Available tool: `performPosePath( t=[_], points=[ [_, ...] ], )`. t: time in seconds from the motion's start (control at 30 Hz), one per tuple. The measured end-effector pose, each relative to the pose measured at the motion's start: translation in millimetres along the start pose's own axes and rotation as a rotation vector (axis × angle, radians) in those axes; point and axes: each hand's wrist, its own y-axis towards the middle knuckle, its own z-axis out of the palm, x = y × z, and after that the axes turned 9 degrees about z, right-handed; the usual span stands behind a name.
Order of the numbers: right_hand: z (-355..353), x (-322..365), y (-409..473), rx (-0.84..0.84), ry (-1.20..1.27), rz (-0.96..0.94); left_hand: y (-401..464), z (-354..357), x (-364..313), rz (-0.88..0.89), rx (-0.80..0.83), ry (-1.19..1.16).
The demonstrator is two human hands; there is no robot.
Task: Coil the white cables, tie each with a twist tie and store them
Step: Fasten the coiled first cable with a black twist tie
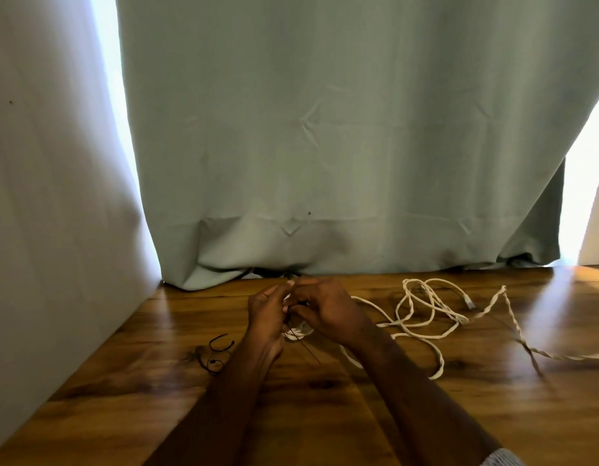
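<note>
My left hand (pixel 269 311) and my right hand (pixel 325 307) meet over the wooden table (pixel 291 415), near the curtain's hem. Between them they hold a small coil of white cable (pixel 300 331), mostly hidden by the fingers. A thin dark twist tie (pixel 308 349) hangs down from the coil toward the table. To the right, a long loose white cable (pixel 426 311) lies in tangled loops, its plug end (pixel 469 302) pointing right. A twisted white cable (pixel 513 317) runs off toward the right edge.
Dark twist ties (pixel 217 354) lie curled on the table left of my forearms. A grey-green curtain (pixel 325 146) hangs along the table's far edge. A pale wall (pixel 56 196) closes the left side.
</note>
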Motion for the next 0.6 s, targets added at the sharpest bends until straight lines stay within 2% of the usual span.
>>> performPosePath(
  t=[0.17,0.3,0.4,0.6],
  points=[
    [8.9,2.7,-6.8,-0.144,0.029,0.039,3.4,2.1,-2.3,0.019,-0.063,-0.016],
    [9.6,0.5,-8.4,-0.145,-0.009,0.043,3.0,3.6,-3.3,0.049,-0.071,-0.033],
    [8.8,3.2,-12.4,-0.119,0.08,0.216,4.4,2.3,-1.0,0.065,-0.056,-0.035],
    [17.4,19.7,-5.2,-0.232,0.43,0.552,10.3,-1.1,1.6,0.085,-0.053,-0.036]
  ],
)
